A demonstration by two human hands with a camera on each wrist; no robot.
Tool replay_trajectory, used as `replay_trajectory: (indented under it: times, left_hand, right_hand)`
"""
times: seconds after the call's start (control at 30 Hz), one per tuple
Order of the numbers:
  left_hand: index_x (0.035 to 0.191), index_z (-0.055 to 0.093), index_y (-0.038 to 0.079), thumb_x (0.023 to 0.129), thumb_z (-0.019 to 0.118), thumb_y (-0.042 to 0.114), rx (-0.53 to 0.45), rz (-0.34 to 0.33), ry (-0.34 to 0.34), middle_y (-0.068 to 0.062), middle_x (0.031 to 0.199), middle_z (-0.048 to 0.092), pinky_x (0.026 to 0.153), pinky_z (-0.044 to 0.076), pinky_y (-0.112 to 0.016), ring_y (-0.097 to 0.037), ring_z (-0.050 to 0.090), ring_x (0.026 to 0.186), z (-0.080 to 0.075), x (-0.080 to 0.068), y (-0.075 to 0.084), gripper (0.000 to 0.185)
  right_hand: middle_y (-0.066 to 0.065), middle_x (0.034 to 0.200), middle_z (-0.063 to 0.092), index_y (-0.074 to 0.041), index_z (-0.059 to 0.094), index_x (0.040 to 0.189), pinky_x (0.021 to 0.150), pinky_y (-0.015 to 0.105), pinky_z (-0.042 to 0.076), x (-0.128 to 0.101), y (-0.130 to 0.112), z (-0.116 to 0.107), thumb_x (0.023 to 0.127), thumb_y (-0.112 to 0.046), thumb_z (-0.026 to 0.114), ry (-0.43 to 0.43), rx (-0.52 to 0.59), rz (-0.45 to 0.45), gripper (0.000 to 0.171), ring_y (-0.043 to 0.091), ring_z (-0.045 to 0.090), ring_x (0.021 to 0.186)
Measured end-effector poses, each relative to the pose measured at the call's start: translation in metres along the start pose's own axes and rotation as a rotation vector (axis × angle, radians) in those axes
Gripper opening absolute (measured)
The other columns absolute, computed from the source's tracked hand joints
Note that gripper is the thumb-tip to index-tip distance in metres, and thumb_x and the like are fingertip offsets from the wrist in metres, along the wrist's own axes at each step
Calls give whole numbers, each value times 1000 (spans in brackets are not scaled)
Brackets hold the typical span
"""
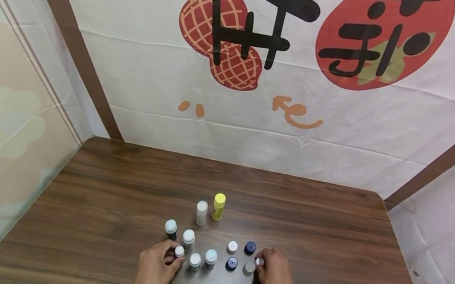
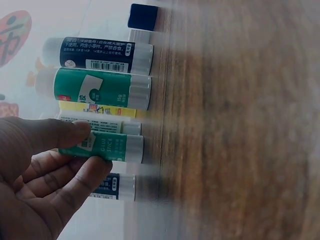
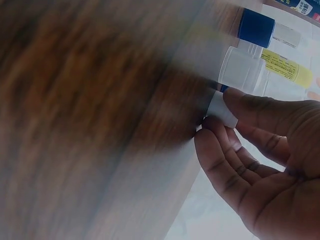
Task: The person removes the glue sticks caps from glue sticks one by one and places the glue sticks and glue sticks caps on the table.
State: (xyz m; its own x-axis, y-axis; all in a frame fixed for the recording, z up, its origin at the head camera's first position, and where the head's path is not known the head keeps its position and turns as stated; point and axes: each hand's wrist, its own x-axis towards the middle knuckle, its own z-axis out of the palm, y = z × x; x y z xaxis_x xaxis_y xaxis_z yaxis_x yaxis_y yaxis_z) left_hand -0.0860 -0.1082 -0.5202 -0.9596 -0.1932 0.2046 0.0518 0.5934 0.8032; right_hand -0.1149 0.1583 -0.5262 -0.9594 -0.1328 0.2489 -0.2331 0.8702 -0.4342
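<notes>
My left hand (image 1: 155, 267) pinches a green glue stick (image 2: 117, 146) between thumb and fingers. The stick stands upright, its silver base close to the table, its white top (image 1: 179, 251) showing between the fingertips. Beside it are another green glue stick (image 2: 102, 87) and a navy-labelled glue stick (image 2: 100, 54); part of another navy one (image 2: 112, 186) shows past the fingers. My right hand (image 1: 278, 279) holds a small white cap (image 3: 220, 111) by thumb and fingertips, low at the table. Right by it are a translucent grey cap (image 1: 249, 268) and a dark blue cap (image 1: 250, 247).
Farther back stand a yellow glue stick (image 1: 218, 207) and a white one (image 1: 201, 213). Between the hands sit a white cap (image 1: 232, 247) and a second dark blue cap (image 1: 232, 263). A printed cloth (image 1: 150, 88) hangs behind the brown wooden table (image 1: 311, 212).
</notes>
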Motion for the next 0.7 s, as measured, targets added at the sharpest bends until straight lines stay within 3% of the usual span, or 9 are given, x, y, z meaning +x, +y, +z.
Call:
replay_trajectory:
  times: [0.27, 0.43, 0.7]
  left_hand:
    - [82, 69, 4, 66, 81, -8, 5, -7, -2, -9, 82, 70, 62, 54, -19, -17, 70, 71, 1, 0, -2, 23]
    - [81, 69, 3, 66, 81, -9, -11, 1, 8, -9, 81, 70, 62, 54, -19, -17, 70, 70, 1, 0, -3, 23]
    - [82, 69, 3, 66, 81, -9, -15, -4, 2, -10, 80, 70, 62, 55, -22, -17, 70, 69, 1, 0, -2, 23]
  right_hand:
    - [1, 73, 58, -5, 65, 83, 58, 31, 49, -1, 1, -2, 61, 9, 78, -13, 47, -29, 28, 14, 57, 64]
    - [2, 75, 61, -1, 65, 89, 58, 28, 49, 2, 0, -9, 62, 12, 75, -38, 105, -2, 32, 13, 58, 64]
    - [2, 78, 62, -4, 67, 94, 63, 34, 50, 6, -6, -20, 69, 5, 77, -70, 68, 64, 28, 16, 59, 70]
